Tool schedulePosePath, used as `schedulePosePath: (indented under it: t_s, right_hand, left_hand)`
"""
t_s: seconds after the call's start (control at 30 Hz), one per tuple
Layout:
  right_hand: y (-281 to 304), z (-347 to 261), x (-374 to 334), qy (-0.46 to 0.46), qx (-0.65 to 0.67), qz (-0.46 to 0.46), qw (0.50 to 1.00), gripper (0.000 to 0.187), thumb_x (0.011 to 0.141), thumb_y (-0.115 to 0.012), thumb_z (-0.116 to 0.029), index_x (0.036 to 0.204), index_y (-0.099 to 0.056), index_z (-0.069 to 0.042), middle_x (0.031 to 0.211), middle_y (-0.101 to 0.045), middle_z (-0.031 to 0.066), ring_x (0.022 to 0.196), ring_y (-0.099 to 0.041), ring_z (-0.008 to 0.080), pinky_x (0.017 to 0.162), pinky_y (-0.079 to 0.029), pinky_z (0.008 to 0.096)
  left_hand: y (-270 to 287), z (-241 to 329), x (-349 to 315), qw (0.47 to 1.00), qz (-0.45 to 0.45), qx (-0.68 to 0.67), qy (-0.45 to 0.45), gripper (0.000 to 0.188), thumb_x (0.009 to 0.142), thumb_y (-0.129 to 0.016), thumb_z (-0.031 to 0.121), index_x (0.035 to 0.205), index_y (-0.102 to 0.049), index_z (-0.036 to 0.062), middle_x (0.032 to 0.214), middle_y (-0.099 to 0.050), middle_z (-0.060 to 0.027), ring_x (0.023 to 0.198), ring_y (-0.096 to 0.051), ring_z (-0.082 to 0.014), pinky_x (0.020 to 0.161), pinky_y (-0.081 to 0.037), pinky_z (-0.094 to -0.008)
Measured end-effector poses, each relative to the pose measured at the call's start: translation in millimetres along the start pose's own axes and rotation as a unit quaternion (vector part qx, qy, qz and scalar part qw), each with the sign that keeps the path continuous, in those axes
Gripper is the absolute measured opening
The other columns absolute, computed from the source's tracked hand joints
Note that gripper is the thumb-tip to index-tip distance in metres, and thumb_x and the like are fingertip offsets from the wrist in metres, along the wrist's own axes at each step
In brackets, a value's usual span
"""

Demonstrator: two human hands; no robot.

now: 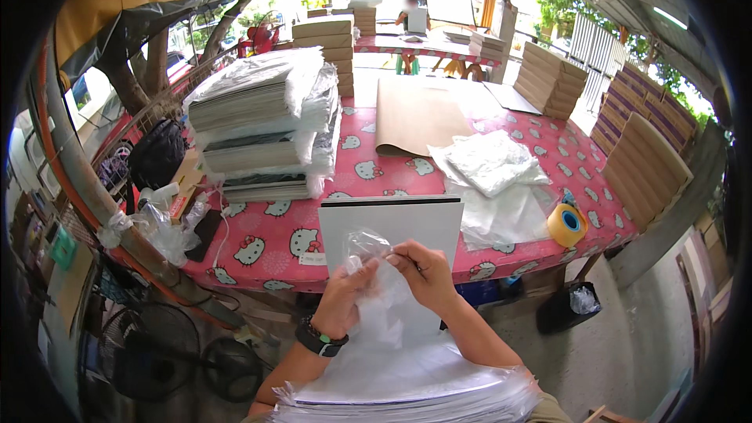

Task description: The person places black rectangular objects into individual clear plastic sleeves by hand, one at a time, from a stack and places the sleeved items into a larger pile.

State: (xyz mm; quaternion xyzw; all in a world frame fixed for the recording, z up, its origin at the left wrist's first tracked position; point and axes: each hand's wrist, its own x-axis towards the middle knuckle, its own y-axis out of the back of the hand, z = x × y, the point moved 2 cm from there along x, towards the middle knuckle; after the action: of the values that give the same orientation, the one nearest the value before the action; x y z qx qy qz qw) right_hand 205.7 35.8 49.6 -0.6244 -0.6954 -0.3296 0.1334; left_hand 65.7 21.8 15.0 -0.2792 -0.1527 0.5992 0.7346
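Note:
A clear plastic bag (379, 305) hangs crumpled between my two hands, above a stack of plastic-covered sheets (407, 385) close to my body. Closed around one side of the bag's upper part is my left hand (343, 298), with a dark watch on its wrist. Fingers bent in a pinch, my right hand (424, 271) grips the bag's edge at the other side. Just beyond the hands, white boards (392, 223) with a dark layer at their far edge lean at the table's near side. My hands partly hide the boards.
On the pink patterned table (364, 172) stand tall plastic-wrapped stacks (258, 121) at left. Brown paper (419, 113), folded plastic bags (495, 164) and a yellow tape roll (566, 225) lie farther right. A fan (149, 352) is at lower left; a person (410, 19) sits at a far table.

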Motion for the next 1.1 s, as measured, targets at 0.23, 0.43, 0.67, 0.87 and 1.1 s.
schedulePosePath:
  t_s: [0.23,0.43,0.67,0.87,1.1]
  right_hand:
    - [-1.5,16.4,-13.3,-0.003,-0.029,-0.016,0.999,0.006,0.080,-0.053,-0.003,0.077,-0.051,0.001,0.051,-0.044,0.0044,0.048,-0.040,0.0067,0.045,-0.035,0.0207]
    - [-13.7,28.6,-10.1,0.026,0.032,0.054,0.998,0.008,0.082,-0.052,-0.005,0.076,-0.051,0.000,0.051,-0.044,0.0041,0.047,-0.040,0.0073,0.044,-0.035,0.0223]
    - [1.7,28.3,-5.4,-0.058,0.024,0.037,0.997,0.016,0.082,-0.055,-0.013,0.074,-0.051,0.000,0.052,-0.044,0.0019,0.048,-0.039,0.0050,0.043,-0.034,0.0217]
    - [0.6,37.7,-3.6,-0.083,0.091,-0.050,0.991,0.018,0.081,-0.058,-0.015,0.073,-0.052,0.000,0.051,-0.045,0.0030,0.049,-0.038,0.0043,0.043,-0.035,0.0223]
    - [-8.6,46.3,-1.0,-0.036,-0.018,-0.040,0.998,0.016,0.080,-0.059,-0.015,0.075,-0.053,-0.001,0.050,-0.043,0.0036,0.047,-0.038,0.0047,0.042,-0.035,0.0235]
  left_hand:
    - [-0.6,-15.3,5.0,0.995,0.019,-0.059,-0.078,0.017,0.082,-0.057,0.027,0.076,-0.056,0.0104,0.072,-0.054,0.0023,0.065,-0.050,-0.0054,0.058,-0.040,-0.0224]
    - [-2.2,-11.6,10.1,0.995,0.016,-0.077,-0.066,0.020,0.083,-0.054,0.030,0.082,-0.054,0.0097,0.074,-0.054,0.0020,0.067,-0.051,-0.0076,0.060,-0.042,-0.0230]
    - [-0.4,-15.9,11.3,0.997,0.033,0.027,-0.057,0.014,0.082,-0.057,0.023,0.080,-0.055,0.0095,0.070,-0.051,0.0045,0.063,-0.046,-0.0045,0.057,-0.037,-0.0192]
    - [10.3,-13.6,22.2,0.989,0.069,-0.043,-0.122,0.017,0.083,-0.055,0.026,0.080,-0.056,0.0090,0.070,-0.052,0.0043,0.063,-0.047,-0.0043,0.056,-0.036,-0.0188]
    - [10.7,-17.6,27.0,0.998,0.035,-0.040,-0.040,0.023,0.083,-0.053,0.031,0.083,-0.055,0.0076,0.079,-0.057,-0.0014,0.070,-0.054,-0.0088,0.062,-0.043,-0.0243]
